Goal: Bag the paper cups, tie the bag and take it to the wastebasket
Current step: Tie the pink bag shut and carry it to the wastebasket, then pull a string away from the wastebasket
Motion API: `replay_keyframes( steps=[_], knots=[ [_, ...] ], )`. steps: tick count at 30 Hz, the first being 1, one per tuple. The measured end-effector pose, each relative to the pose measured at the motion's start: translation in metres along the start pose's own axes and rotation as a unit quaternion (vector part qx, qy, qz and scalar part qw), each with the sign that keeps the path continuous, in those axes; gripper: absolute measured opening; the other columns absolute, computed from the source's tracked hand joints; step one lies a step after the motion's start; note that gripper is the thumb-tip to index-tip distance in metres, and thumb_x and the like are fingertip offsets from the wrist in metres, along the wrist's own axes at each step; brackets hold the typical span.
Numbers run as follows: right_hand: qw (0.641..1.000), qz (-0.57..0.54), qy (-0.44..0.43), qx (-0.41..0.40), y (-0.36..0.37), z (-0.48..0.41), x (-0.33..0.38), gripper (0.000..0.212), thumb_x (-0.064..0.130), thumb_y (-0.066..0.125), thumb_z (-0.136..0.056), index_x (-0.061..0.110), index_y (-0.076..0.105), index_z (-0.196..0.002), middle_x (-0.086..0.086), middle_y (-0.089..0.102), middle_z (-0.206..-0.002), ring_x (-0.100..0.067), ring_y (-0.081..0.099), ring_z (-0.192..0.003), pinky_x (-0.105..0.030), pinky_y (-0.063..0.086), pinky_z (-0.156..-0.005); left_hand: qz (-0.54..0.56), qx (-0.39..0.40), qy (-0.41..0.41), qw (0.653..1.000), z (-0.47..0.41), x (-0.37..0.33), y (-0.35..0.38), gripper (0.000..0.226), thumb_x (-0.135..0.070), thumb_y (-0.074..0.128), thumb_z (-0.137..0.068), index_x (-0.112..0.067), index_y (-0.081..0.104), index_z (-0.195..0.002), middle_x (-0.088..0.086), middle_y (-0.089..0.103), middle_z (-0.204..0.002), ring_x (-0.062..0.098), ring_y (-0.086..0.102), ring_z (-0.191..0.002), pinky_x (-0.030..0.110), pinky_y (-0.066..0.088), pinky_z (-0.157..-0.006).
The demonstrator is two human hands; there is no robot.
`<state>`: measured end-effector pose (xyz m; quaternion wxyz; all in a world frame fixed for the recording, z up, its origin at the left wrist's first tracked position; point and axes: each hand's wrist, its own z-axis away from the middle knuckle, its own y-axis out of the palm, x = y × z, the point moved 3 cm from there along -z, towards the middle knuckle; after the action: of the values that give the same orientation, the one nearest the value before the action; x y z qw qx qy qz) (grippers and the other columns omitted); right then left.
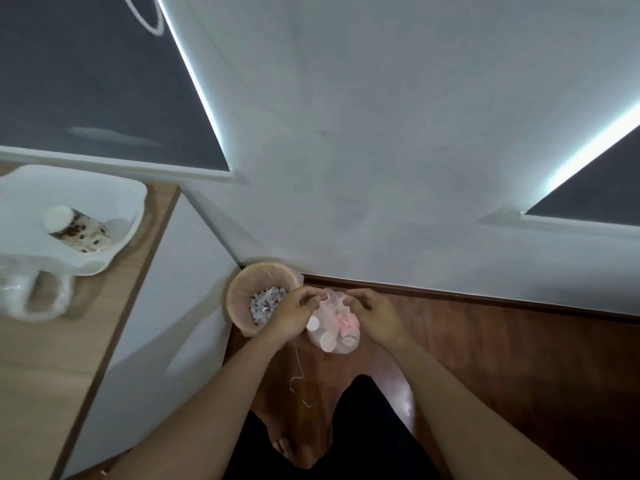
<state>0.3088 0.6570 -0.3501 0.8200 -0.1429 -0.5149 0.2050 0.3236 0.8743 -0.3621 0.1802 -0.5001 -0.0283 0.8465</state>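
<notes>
A thin translucent bag (334, 327) hangs between the person's hands above the wooden floor (502, 358), with several paper cups (327, 339) showing through its side. Just left of it, in the corner against the white wall (381, 133), stands a round wastebasket (239, 299) with a liner, holding crumpled paper scraps (265, 303). On the table (41, 358) at the left a white tray (114, 216) holds a spotted cup, with a clear plastic piece beside it. The left hand (294, 315) partly covers the wastebasket's rim. The right hand (375, 315) and the left both have fingers pinched together on the bag's gathered top; a thin string (298, 372) dangles below.
</notes>
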Motion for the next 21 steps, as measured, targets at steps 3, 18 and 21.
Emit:
replay_keyframes(
  steps=[3,18,21],
  knots=[
    [1.000,-0.002,-0.009,0.012,-0.026,0.036,0.062,0.012,0.030,0.068,-0.105,0.037,0.076,-0.109,0.010,0.082,-0.114,-0.011,0.077,-0.110,-0.042,0.061,-0.104,0.023,-0.011,-0.005,1.000,0.051,-0.057,-0.026,0.028,-0.011,0.062,-0.111,-0.034,0.079,-0.109,-0.011,0.082,-0.119,0.007,0.074,-0.115,0.018,0.053,-0.093],
    [0.991,0.011,-0.088,0.102,-0.065,0.129,0.263,0.009,0.031,0.070,-0.104,0.032,0.078,-0.105,0.008,0.084,-0.110,-0.013,0.079,-0.107,-0.043,0.060,-0.107,0.092,-0.131,-0.025,0.987,0.217,-0.173,-0.128,0.021,-0.017,0.065,-0.109,-0.028,0.083,-0.110,-0.002,0.085,-0.118,0.015,0.082,-0.103,0.033,0.059,-0.094],
    [0.986,0.013,-0.102,0.128,-0.052,0.126,0.274,0.008,0.032,0.070,-0.104,0.033,0.078,-0.106,0.009,0.084,-0.110,-0.010,0.079,-0.107,-0.044,0.061,-0.107,0.116,-0.159,-0.017,0.980,0.237,-0.173,-0.139,0.020,-0.015,0.064,-0.111,-0.024,0.081,-0.115,-0.002,0.086,-0.117,0.017,0.082,-0.105,0.031,0.059,-0.092]
  ],
)
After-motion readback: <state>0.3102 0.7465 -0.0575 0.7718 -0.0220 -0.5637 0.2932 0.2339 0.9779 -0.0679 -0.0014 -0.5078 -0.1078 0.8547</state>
